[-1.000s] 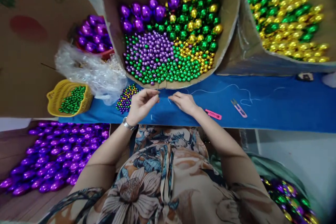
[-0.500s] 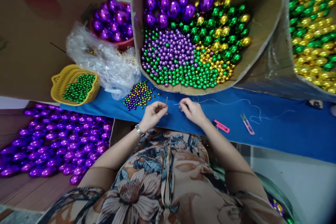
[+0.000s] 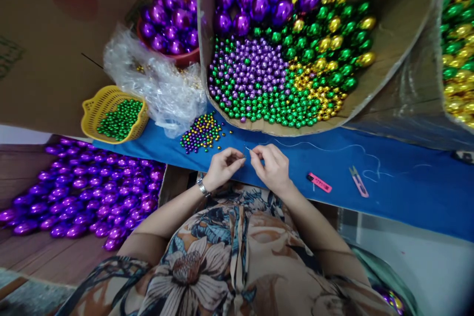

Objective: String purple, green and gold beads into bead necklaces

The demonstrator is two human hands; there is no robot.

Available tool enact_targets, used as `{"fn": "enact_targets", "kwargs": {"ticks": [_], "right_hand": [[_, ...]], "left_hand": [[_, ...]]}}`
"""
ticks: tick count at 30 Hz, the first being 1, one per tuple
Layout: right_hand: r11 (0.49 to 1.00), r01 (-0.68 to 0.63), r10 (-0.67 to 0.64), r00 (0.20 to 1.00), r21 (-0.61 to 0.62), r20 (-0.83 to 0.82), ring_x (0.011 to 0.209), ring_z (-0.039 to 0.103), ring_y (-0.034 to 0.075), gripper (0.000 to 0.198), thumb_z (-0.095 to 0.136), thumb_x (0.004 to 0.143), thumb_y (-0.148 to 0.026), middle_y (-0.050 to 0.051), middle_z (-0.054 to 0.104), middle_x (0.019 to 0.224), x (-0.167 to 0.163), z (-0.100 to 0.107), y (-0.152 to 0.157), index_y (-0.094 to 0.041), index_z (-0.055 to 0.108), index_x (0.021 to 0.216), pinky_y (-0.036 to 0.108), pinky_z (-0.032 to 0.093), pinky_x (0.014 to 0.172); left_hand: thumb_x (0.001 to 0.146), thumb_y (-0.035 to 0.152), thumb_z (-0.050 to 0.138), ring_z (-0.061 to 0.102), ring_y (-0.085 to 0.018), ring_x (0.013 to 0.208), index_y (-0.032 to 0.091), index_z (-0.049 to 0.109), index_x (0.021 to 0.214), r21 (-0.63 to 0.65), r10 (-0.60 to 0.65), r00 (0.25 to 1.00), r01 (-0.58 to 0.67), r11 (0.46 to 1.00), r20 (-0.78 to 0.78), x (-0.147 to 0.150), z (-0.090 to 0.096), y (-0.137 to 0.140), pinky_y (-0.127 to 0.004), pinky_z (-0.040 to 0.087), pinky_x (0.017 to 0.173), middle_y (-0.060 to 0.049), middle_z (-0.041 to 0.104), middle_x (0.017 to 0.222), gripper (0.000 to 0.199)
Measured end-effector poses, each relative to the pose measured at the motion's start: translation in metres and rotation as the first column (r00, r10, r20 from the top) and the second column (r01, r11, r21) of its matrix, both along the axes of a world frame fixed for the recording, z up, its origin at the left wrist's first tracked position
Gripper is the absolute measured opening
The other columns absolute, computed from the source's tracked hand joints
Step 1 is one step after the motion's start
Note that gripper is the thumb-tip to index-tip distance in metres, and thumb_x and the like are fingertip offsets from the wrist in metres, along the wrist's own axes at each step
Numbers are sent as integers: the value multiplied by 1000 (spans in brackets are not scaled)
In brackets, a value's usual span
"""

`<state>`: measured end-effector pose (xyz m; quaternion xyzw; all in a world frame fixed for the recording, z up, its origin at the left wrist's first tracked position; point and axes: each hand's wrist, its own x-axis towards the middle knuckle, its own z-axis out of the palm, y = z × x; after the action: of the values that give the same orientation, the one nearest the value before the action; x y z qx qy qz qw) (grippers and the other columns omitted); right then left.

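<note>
Thread [image 3: 326,149]: white, fine; a short end showed between the two hands, the rest trailing loosely rightward from the grip. Judged nearly weightless, limp and apt to slip; best taken just behind its tip, where it would bend least.
Right hand [image 3: 272,165]: thumb and forefinger pinched together on the thread end.
Left hand [image 3: 221,168]: thumb and fingertips pressed together, facing the right; seemingly on a needle [image 3: 245,149], too fine to confirm. If so, rigid, smooth, light; best held low on the shank.
Carton, facing [image 3: 400,15]: just beyond the grip; small purple, green and gold beads in front, larger green and gold behind at right, big purple balls behind at left.
Loose beads [image 3: 203,133]: left of the grip, heaped on blue cloth [image 3: 407,197]; purple, green, gold; judged light and quick to roll.
Pink-handled tool [image 3: 319,182]: right of the grip, nearer the body.
Snips [image 3: 358,181]: farther right, flat on the cloth.
Plastic bag [image 3: 148,84]: left, past the loose beads; clear, crumpled.
Yellow basket [image 3: 138,126]: farther left; small green beads inside.
Red bowl [image 3: 185,59]: beyond the bag; large purple balls, heaped.
Carton, lower left [image 3: 37,256]: well apart from the grip; glossy purple beads.
Carton, far right [image 3: 418,74]: green and gold beads, partly cut off from view.
</note>
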<state>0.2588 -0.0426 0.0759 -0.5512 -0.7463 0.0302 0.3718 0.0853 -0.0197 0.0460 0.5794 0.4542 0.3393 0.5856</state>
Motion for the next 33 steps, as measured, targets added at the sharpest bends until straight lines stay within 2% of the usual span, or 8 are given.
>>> {"fn": "enact_targets", "kwargs": {"ticks": [14,19,25,28,31,33], "right_hand": [[999,7,-6,1000,-33,23,66,54,11,10,53,93,-21,1,61,72,-3,3,0,-19,58,84,24,42,68],[995,8,-6,1000,-96,23,67,55,13,14,50,94,-24,2,61,72,-3,4,-1,-20,59,84,26,43,68],[990,13,-13,1000,-143,1,68,56,13,18,49,96,-27,2,62,72,-5,4,0,-21,60,83,26,43,69],[984,4,-13,998,-176,-53,70,57,13,17,49,96,-30,2,63,75,-6,4,0,-20,61,88,26,44,70],[973,-38,6,990,-229,-140,72,59,12,17,51,96,-32,2,63,79,-5,3,1,-19,62,98,24,45,71],[965,-68,23,984,-253,-176,72,59,12,16,50,96,-31,2,63,79,-5,1,0,-19,62,96,23,45,71]], "left_hand": [[81,39,68,62,-11,67,17,63,88,57,21,998,-18,998,-59,-1,-1,-1,-23,50,64,-2,68,80,24],[81,39,68,63,-12,68,17,63,88,64,27,997,-22,998,-76,-1,0,-2,-24,51,64,-2,68,81,23],[83,37,66,63,-11,68,18,64,88,158,19,990,3,987,-140,-2,2,-3,-23,51,65,-1,69,81,19],[87,34,63,64,-12,72,19,65,90,283,14,976,49,958,-217,-3,5,-4,-23,51,68,-2,69,83,15],[91,28,57,63,-13,78,19,65,93,432,16,953,121,894,-301,-4,6,-5,-24,50,73,-3,68,85,12],[93,24,53,63,-14,81,19,64,97,503,18,936,174,846,-353,-5,7,-6,-25,49,75,-4,67,86,13]]}}
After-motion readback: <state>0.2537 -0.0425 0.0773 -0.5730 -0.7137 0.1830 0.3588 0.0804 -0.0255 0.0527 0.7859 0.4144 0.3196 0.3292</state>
